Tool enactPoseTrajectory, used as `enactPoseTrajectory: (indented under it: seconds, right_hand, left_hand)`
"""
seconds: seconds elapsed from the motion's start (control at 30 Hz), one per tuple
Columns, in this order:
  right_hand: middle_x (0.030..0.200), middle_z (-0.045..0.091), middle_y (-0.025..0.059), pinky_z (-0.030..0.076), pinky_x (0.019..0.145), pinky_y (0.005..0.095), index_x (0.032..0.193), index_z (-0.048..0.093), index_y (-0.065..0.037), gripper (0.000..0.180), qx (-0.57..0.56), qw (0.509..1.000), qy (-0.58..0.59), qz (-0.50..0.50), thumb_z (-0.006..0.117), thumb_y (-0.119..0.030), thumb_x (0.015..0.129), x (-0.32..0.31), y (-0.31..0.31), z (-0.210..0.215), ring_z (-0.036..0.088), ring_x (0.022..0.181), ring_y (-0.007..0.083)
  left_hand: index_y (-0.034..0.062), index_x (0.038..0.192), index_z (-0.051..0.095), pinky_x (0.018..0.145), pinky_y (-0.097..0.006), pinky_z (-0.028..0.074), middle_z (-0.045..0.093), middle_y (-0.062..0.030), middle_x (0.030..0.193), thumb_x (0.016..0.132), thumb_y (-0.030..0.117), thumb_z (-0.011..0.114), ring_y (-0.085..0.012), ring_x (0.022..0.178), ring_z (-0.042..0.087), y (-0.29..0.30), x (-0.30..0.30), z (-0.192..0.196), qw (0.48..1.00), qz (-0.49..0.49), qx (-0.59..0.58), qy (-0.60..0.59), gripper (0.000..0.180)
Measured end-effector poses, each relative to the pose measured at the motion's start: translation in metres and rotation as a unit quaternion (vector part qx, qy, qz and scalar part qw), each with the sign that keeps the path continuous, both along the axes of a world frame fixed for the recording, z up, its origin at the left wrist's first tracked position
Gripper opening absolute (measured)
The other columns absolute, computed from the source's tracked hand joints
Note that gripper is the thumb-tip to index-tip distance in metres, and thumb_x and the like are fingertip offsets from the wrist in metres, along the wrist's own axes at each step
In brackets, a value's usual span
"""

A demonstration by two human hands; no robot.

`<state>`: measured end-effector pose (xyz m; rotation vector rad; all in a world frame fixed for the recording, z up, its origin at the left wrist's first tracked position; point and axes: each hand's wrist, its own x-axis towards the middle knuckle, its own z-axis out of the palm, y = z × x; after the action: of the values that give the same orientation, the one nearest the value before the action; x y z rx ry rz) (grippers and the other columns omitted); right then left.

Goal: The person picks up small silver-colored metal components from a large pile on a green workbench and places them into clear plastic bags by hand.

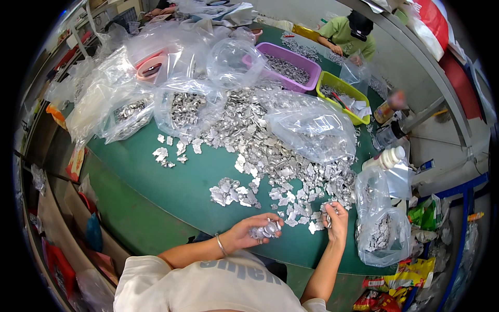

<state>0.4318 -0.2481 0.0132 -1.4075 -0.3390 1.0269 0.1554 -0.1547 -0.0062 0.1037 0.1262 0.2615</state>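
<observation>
My left hand (255, 231) is turned palm up, its fingers curled round several flat silver metal pieces (266, 230). Over at the right edge of the heap, my right hand (335, 221) pinches one or more small silver metal pieces (326, 212); the fingers partly hide them. Beyond both hands spreads a large heap of loose silver metal pieces (280, 156) on the green table (156, 179). A smaller cluster of the same pieces (234, 192) lies just past my left hand, and a few more (162, 155) lie farther left.
Clear plastic bags of pieces stand at the back left (187, 106) and by my right arm (382, 234). A clear bag (312, 127) lies over the heap. Behind are a purple basin (314, 73) and a green basin (358, 93). A white bottle (387, 157) stands right. Another person (345, 34) sits across.
</observation>
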Motion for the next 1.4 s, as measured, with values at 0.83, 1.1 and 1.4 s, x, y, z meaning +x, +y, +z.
enactPoseTrajectory:
  seconds: [0.83,1.1,1.4]
  right_hand:
    - [0.083,0.056,0.0056,0.042,0.076,0.0299,0.113,0.055,0.002,0.024,0.117,0.877,-0.466,-0.012,0.052,-0.01,0.093,-0.16,0.062,0.022,0.05,0.082,0.015]
    - [0.1,0.059,0.0109,0.034,0.089,0.038,0.11,0.06,0.001,0.028,0.104,0.827,-0.552,-0.005,0.043,-0.015,0.094,-0.164,0.076,0.044,0.049,0.097,0.0259]
    - [0.109,0.057,0.0154,0.034,0.09,0.0445,0.107,0.06,0.0,0.029,0.11,0.798,-0.592,0.036,0.048,-0.019,0.089,-0.176,0.096,0.056,0.049,0.102,0.0329]
  left_hand:
    - [0.0035,0.129,0.05,0.099,-0.03,0.039,0.053,-0.0041,0.128,0.098,0.025,0.047,-0.0132,0.116,0.05,-0.018,0.037,0.038,0.949,0.236,0.106,0.18,0.039]
    - [0.0025,0.128,0.05,0.085,-0.024,0.049,0.058,-0.0048,0.118,0.094,0.017,0.056,-0.0104,0.1,0.058,0.006,0.047,0.036,0.942,0.233,0.184,0.155,0.037]
    - [0.0064,0.123,0.055,0.083,-0.024,0.049,0.06,-0.0024,0.11,0.094,0.018,0.057,-0.0082,0.099,0.057,0.025,0.032,0.024,0.981,0.151,0.089,0.081,0.031]
